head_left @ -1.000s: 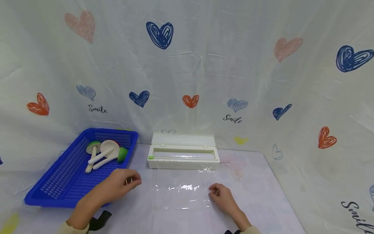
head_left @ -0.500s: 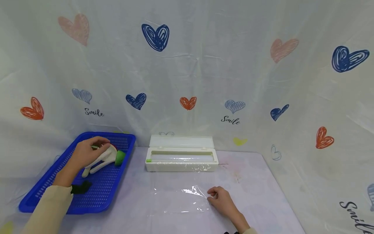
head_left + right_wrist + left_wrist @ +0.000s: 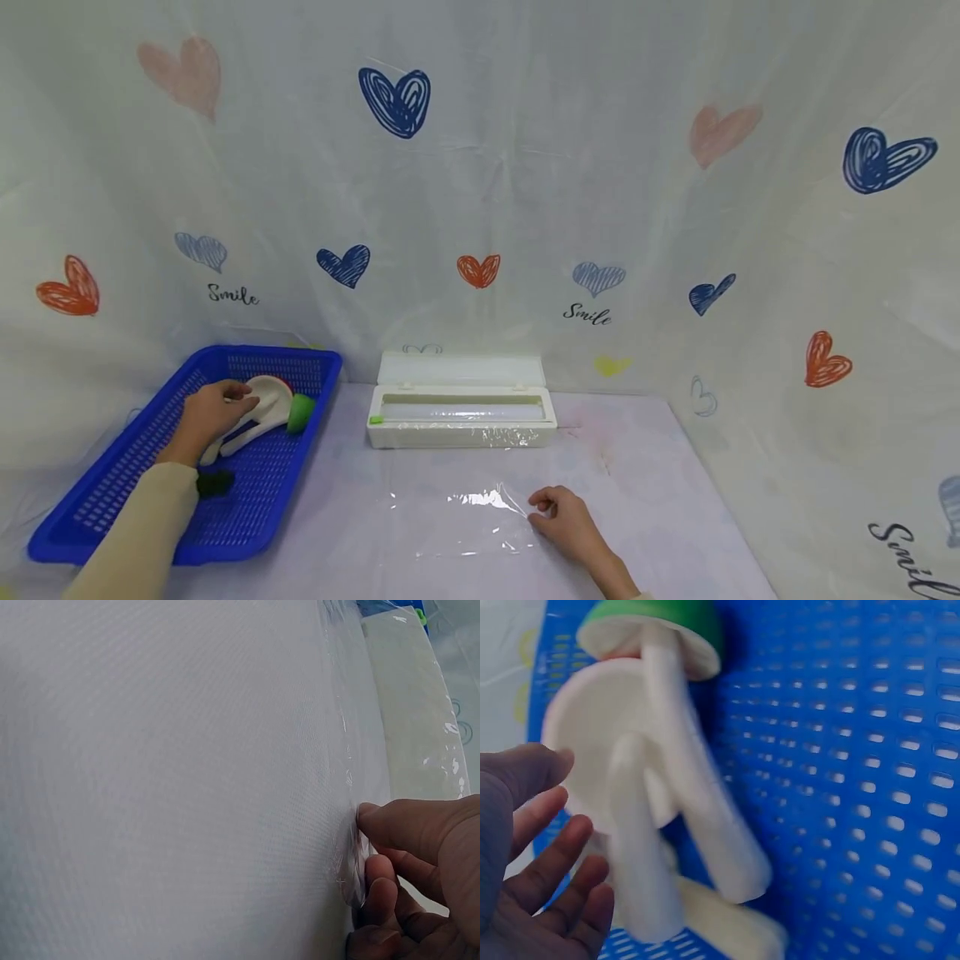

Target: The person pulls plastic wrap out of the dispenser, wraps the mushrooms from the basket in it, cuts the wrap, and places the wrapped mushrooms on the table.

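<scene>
Over the blue plastic basket (image 3: pixel 251 512), my left hand (image 3: pixel 207 417) hovers beside several toy mushrooms. In the left wrist view its fingers (image 3: pixel 574 840) are spread and slightly bent, next to the pale underside of a mushroom cap (image 3: pixel 589 712); nothing is held. A green-capped mushroom (image 3: pixel 301 414) lies to the right of that cap. My right hand (image 3: pixel 567 525) pinches the edge of a clear sheet of cling film (image 3: pixel 480 500) between thumb and fingers, seen closely in the right wrist view. The film stretches from a white dispenser box (image 3: pixel 461 436) with its lid raised.
A white cloth covers the table (image 3: pixel 637 492). Behind it hangs a pale curtain (image 3: pixel 487 183) printed with hearts and words. The dispenser stands near the curtain, right of the basket. A dark wrist strap (image 3: pixel 216 483) shows at my left wrist.
My left hand has moved left from beside the film to over the mushrooms in the basket. The right hand stays at the film's edge. The head view has shifted slightly.
</scene>
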### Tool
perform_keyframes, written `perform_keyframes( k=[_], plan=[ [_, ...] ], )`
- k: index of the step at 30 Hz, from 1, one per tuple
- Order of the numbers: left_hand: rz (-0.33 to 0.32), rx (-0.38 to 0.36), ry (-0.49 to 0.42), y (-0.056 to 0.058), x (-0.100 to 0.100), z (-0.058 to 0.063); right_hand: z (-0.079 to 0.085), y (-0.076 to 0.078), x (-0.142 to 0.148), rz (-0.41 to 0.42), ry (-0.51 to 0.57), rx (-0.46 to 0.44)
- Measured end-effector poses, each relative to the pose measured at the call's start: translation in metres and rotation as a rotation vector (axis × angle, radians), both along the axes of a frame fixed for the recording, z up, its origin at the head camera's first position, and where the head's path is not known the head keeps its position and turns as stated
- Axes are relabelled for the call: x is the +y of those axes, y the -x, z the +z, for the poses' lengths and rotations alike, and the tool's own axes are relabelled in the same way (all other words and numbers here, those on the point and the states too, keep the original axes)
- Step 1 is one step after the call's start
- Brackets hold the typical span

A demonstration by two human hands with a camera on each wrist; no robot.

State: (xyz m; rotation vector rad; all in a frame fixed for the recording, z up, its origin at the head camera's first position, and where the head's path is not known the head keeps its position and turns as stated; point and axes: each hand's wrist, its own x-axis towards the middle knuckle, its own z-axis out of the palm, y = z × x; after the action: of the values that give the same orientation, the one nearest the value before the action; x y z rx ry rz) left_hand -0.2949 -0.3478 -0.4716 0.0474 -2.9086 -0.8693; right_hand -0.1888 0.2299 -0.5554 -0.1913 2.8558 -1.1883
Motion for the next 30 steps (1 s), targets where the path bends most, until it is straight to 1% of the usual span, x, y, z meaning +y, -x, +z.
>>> perform_keyframes(
  k=[1, 3, 6, 8, 10, 12, 15, 18, 19, 25, 28, 30],
  plan=[
    [-0.002, -0.015, 0.006, 0.002, -0.002, -0.003, -0.001, 0.0, 0.0, 0.001, 0.002, -0.003],
    [-0.02, -0.022, 0.023, 0.006, -0.004, -0.01, -0.002, -0.001, -0.001, 0.003, 0.002, 0.004],
    [-0.07, -0.001, 0.094, 0.01, -0.007, -0.019, -0.003, -0.001, -0.002, 0.006, 0.011, 0.024],
    [-0.093, 0.008, 0.141, 0.011, -0.007, -0.021, -0.004, -0.001, -0.002, 0.011, 0.009, 0.035],
    [-0.089, -0.001, 0.174, 0.01, -0.005, -0.019, -0.004, -0.001, -0.002, 0.01, 0.001, 0.026],
    [-0.061, -0.025, 0.186, 0.007, -0.002, -0.013, -0.004, -0.001, -0.002, 0.004, -0.014, 0.022],
    [0.001, -0.054, 0.153, -0.001, 0.004, 0.0, -0.003, -0.001, -0.001, -0.01, -0.033, 0.011],
    [0.03, -0.043, 0.123, -0.013, 0.007, 0.014, -0.001, -0.002, -0.001, -0.013, -0.037, 0.002],
    [0.033, -0.033, 0.11, -0.017, 0.008, 0.019, -0.001, -0.002, -0.001, -0.015, -0.038, 0.002],
    [0.009, 0.051, 0.104, -0.042, 0.017, 0.045, 0.001, -0.002, -0.001, -0.03, -0.046, 0.007],
    [0.009, 0.081, 0.085, -0.058, 0.026, 0.055, -0.001, -0.002, -0.002, -0.026, -0.047, 0.01],
    [0.007, 0.119, 0.068, -0.07, 0.035, 0.058, -0.001, -0.002, -0.001, -0.03, -0.053, 0.008]
  ],
)
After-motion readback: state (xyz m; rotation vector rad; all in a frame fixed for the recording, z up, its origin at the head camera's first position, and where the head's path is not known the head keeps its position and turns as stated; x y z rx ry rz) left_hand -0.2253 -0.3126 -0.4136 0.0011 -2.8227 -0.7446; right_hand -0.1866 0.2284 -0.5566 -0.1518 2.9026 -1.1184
